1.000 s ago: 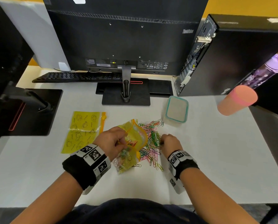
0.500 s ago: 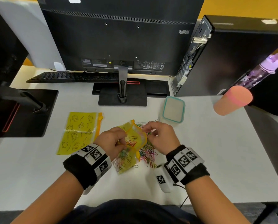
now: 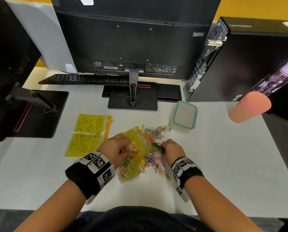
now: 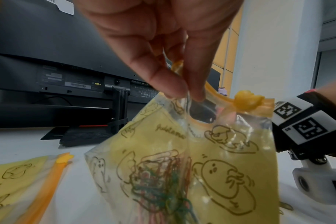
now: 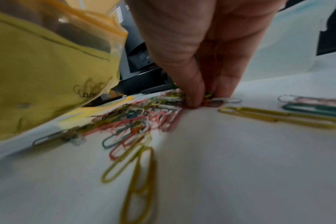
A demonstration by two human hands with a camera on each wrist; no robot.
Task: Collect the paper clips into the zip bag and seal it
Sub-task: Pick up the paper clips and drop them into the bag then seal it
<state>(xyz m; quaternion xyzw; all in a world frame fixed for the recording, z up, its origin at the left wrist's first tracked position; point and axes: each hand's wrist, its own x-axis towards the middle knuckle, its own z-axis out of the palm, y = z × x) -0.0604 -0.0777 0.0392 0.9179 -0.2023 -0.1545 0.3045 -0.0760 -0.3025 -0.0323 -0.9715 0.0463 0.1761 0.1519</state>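
Note:
A yellow zip bag with cartoon prints and an orange zip strip stands open-mouthed on the white desk, several coloured paper clips inside it. My left hand pinches the bag's near lip between thumb and fingers. The orange slider sits at the strip's end. Right of the bag lies a heap of loose paper clips. My right hand is down on the heap, thumb and fingers pinching clips against the desk.
A second yellow zip bag lies flat to the left. A lidded clear container stands behind the heap, an orange cup and purple bottle at the right. Monitor stand, keyboard and computer case line the back.
My right hand was at the bag's mouth half a second ago; it has come back down to the heap and pinches more clips. The left hand still holds the bag.

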